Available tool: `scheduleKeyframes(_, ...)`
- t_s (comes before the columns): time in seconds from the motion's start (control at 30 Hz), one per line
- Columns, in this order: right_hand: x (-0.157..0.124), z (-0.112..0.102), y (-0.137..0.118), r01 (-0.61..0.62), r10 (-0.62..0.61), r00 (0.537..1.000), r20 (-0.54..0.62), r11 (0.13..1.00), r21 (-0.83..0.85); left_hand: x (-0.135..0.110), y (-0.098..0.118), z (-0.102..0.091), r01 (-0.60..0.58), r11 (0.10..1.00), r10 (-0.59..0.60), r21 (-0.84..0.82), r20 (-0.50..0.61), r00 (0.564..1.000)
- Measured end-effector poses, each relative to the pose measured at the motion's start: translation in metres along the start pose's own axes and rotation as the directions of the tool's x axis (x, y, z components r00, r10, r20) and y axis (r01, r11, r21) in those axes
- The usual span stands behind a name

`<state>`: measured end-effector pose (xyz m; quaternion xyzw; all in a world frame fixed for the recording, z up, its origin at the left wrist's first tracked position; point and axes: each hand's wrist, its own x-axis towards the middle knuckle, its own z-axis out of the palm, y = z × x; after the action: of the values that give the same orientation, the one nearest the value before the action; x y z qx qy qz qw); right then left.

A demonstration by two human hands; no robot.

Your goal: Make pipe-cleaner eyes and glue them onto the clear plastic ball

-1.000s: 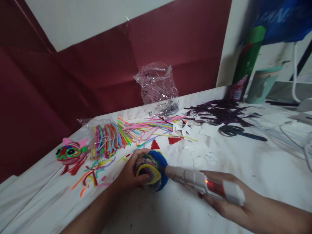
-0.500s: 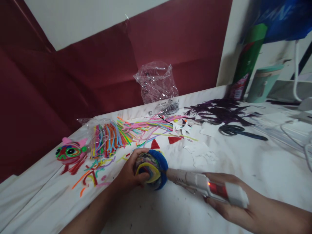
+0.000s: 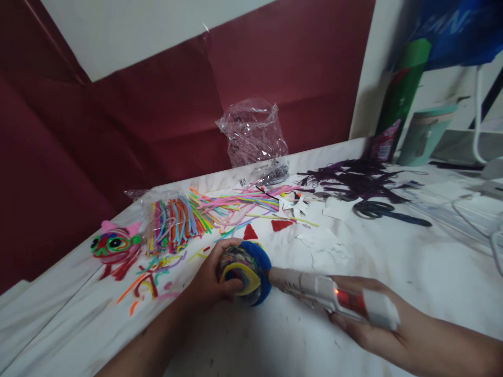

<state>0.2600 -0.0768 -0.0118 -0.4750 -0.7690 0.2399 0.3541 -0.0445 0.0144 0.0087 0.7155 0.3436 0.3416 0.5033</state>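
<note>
My left hand (image 3: pixel 208 280) is closed around a round craft piece (image 3: pixel 245 269) wound from coloured pipe cleaners, with a blue rim and a yellow loop on its face. It rests low over the white marbled table (image 3: pixel 393 262). My right hand (image 3: pixel 365 319) grips a white hot glue gun (image 3: pixel 326 294) with a red lit band. The gun's nozzle touches the blue rim on the piece's right side.
A bag of coloured pipe cleaners (image 3: pixel 176 222) and loose strands lie behind the hands. A finished pipe-cleaner animal face (image 3: pixel 113 246) sits at the left. Red triangles (image 3: pixel 281 225), white paper scraps, black scissors (image 3: pixel 389 212), purple strands (image 3: pixel 353 180), a clear bag (image 3: pixel 253 133), and cables at right.
Almost nothing differs. The glue gun and my right hand shifted slightly against the craft piece; the nozzle stays on the blue rim.
</note>
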Motion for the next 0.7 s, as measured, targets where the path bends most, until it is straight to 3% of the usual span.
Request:
scheduleKeyframes(0.33,0.005,-0.007,-0.008,0.006,-0.008,0.998,0.06,0.999,0.045,0.001,-0.002,-0.002,0.01,1.0,-0.01,-0.011,-0.02,1.0)
scheduleKeyframes(0.7,0.009,-0.001,-0.017,0.039,-0.039,0.999,-0.001,0.999,0.027,0.002,-0.002,-0.002,-0.008,0.999,0.008,-0.033,0.012,1.0)
